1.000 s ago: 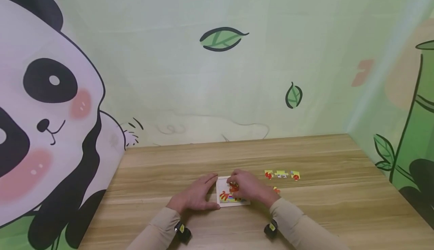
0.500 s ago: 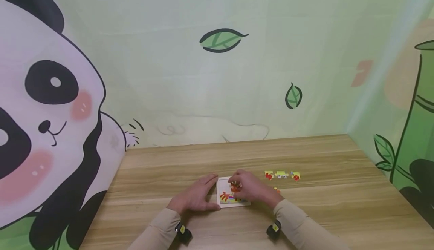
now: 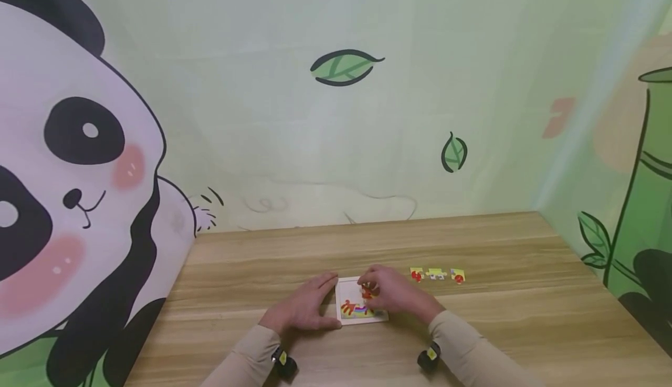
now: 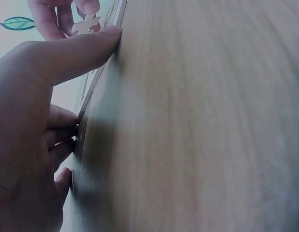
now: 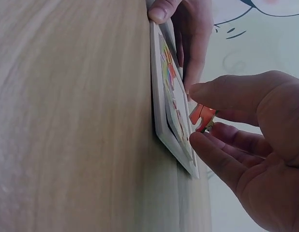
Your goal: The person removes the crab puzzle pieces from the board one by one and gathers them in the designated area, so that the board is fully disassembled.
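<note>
A small square jigsaw tray (image 3: 338, 302) with a white rim lies on the wooden table. Along its near side, fitted pieces (image 3: 354, 310) show orange, yellow and a rainbow band. My left hand (image 3: 300, 309) rests against the tray's left side, thumb at the near corner and fingers spread toward the far one. My right hand (image 3: 395, 292) pinches a red-orange puzzle piece (image 5: 204, 115) between thumb and fingers, over the tray's right half. The pale back of that piece (image 4: 85, 24) faces the left wrist camera. Part of the tray's right side is hidden under the right hand.
Three loose yellow-and-red pieces, a left one (image 3: 416, 274), a middle one (image 3: 435, 273) and a right one (image 3: 458, 276), lie beyond the right hand. Behind the wooden table (image 3: 252, 258) hangs a pale green cloth with a panda (image 3: 89, 200) and leaves.
My right hand has shifted slightly right over the tray, still pinching the piece. A loose piece by the right wrist is now hidden behind the arm. The left hand stays put.
</note>
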The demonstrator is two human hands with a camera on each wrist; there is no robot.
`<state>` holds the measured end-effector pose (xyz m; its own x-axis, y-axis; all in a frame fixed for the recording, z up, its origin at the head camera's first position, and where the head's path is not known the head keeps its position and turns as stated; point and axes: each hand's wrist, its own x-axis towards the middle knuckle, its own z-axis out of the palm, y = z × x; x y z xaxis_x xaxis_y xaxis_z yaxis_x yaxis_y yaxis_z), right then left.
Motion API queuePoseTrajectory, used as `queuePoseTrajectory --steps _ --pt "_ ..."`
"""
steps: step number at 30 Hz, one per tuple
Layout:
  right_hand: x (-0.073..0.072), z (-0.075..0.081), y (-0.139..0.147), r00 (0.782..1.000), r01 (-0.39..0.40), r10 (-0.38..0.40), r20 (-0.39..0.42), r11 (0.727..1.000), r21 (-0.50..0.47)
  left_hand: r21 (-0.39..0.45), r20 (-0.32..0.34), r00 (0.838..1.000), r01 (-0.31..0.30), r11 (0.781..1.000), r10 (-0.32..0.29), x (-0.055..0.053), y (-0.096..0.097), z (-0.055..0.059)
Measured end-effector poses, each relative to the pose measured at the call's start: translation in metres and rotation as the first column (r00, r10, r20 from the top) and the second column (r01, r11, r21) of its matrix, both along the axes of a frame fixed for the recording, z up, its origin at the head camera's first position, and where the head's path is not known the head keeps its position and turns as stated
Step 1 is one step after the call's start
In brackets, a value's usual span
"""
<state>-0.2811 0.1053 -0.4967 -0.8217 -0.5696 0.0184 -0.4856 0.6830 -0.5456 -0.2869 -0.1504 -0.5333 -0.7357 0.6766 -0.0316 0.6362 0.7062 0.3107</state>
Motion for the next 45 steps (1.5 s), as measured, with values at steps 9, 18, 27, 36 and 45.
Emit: queuePoseTrajectory --steps 9,18,27,36,45 --pt "0.001 0.001 0.005 0.998 0.031 -0.030 0.050 0.999 -0.024 -0.002 -0.001 1.000 0.009 1.000 -0.009 0.002 0.000 0.002" --pt "-0.002 0.001 0.012 1.000 0.023 -0.023 0.012 0.998 -0.060 -0.003 -0.017 1.000 0.006 1.000 -0.006 0.000 -0.001 0.001" --pt "-0.001 0.003 0.024 0.999 0.045 -0.043 0.026 0.994 -0.096 -0.010 0.004 1.000 -0.004 1.000 0.004 0.001 0.000 0.003" --pt "0.000 0.006 0.037 0.998 0.068 -0.066 0.021 0.992 -0.110 -0.012 -0.014 1.000 0.006 1.000 -0.007 0.001 0.000 0.003" --pt "0.001 0.010 0.054 0.997 0.065 -0.069 -0.038 0.994 -0.092 0.010 -0.013 1.000 0.014 1.000 -0.014 0.002 0.001 0.006"
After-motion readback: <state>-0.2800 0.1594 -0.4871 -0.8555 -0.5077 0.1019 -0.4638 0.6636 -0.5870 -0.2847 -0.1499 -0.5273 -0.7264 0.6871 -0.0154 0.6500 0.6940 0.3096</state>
